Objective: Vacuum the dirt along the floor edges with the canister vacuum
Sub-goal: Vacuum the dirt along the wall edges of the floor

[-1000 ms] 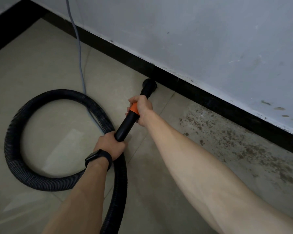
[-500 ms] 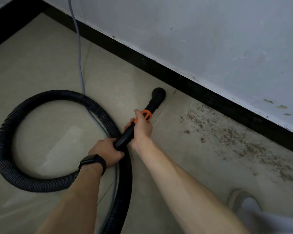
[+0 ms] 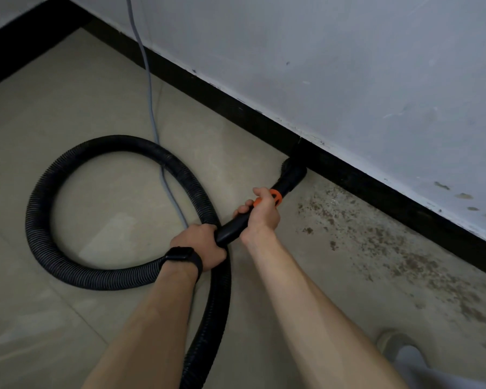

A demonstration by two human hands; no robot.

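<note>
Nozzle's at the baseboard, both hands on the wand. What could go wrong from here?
1. The hose loops and crosses itself below the left hand gripping the wand; dragging the nozzle right could tighten or kink it.
2. The grey cable runs under that loop and may snag.
3. The dirt lies right of the nozzle, near the shoe; a step could spread it.

Baseboard (image 3: 390,197) and wall (image 3: 348,66) block me ahead, my wand (image 3: 232,230) ending right against them. Left, the looped hose (image 3: 37,220) and a grey cable (image 3: 152,108) lie across the tiles; rightward along the edge, dirt-speckled floor (image 3: 320,276) lies open toward my shoe (image 3: 390,342).
</note>
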